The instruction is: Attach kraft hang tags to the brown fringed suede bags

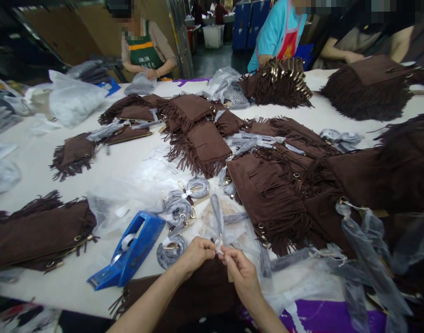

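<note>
My left hand (198, 253) and my right hand (242, 274) meet at the near middle of the table, fingertips pinched together. Between them is the lower end of a looped strap (217, 213) in a clear grey plastic wrap, which stands up past my fingers. The exact part under my fingertips is too small to make out. Beneath my hands a dark brown fringed bag (201, 296) lies at the table's near edge, partly covered by my forearms. Coiled straps (177, 209) in grey wrap, with gold clips, lie just beyond my left hand.
A blue tape dispenser (132, 249) sits left of my left forearm. Brown fringed bags (210, 141) spread over the table's middle and right, with another stack (38, 233) at left. Clear plastic bags (75, 99) lie about. Several people stand across the table.
</note>
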### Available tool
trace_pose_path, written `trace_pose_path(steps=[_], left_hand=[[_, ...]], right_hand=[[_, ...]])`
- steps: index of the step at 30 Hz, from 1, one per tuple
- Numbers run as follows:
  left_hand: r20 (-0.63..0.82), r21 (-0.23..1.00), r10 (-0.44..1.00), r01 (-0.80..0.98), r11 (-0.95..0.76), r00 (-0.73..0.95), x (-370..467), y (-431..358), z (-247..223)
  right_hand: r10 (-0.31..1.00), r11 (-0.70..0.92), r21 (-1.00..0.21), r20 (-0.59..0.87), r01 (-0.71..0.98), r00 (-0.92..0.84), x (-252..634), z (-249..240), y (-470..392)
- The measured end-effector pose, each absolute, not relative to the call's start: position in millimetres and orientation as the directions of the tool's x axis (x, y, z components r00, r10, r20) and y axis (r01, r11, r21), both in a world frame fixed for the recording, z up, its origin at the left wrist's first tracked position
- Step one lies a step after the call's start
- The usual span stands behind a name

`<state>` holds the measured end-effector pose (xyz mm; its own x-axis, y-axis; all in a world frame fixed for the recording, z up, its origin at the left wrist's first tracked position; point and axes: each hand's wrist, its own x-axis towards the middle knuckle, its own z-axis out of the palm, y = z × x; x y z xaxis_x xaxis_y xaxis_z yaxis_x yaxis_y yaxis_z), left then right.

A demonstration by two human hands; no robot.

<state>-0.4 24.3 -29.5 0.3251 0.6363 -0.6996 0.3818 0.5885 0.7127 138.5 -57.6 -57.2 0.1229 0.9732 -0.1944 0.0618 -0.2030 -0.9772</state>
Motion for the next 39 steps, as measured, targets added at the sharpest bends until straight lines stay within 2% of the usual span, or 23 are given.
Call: trace_pose_path(steps=[3,6,10,14,20,27,39], left_hand=[[-0.709,0.704,0.633,0.371,0.606,0.311,1.1,24.8,-30.1],[-0.714,0.699,0.633,0.358,0.619,0.3,1.9,25.5,-29.4],[-0.711,0.701,0.639,0.352,0.62,0.293,1.7,25.9,-27.8],[-0.705,0.708,0.639,0.358,0.608,0.308,3.0,26.8,-28.3],[-0.698,0.711,0.657,0.393,0.584,0.285,10.0,29.1,-32.6],[-0.696,0.71,0.666,0.401,0.579,0.27,11.3,27.8,-33.0],[-0.672,0.73,0.694,0.388,0.563,0.258,11.2,26.6,-28.1]], right_hand=[[0.989,-0.033,-0.967,0.004,0.254,0.145,137.9,-59.6,-59.0],[0.96,0.166,-0.877,0.248,0.451,0.127,134.8,-62.8,-60.2],[0.938,0.249,-0.808,0.339,0.535,0.075,132.9,-68.1,-60.1],[0.927,0.333,-0.751,0.37,0.571,-0.055,137.1,-66.4,-61.8],[0.931,0.348,-0.773,0.35,0.531,-0.102,142.2,-51.3,-66.7],[0.948,0.246,-0.765,0.317,0.595,0.016,138.8,-59.2,-64.7],[0.966,0.169,-0.724,0.256,0.668,0.033,134.5,-59.8,-59.7]])
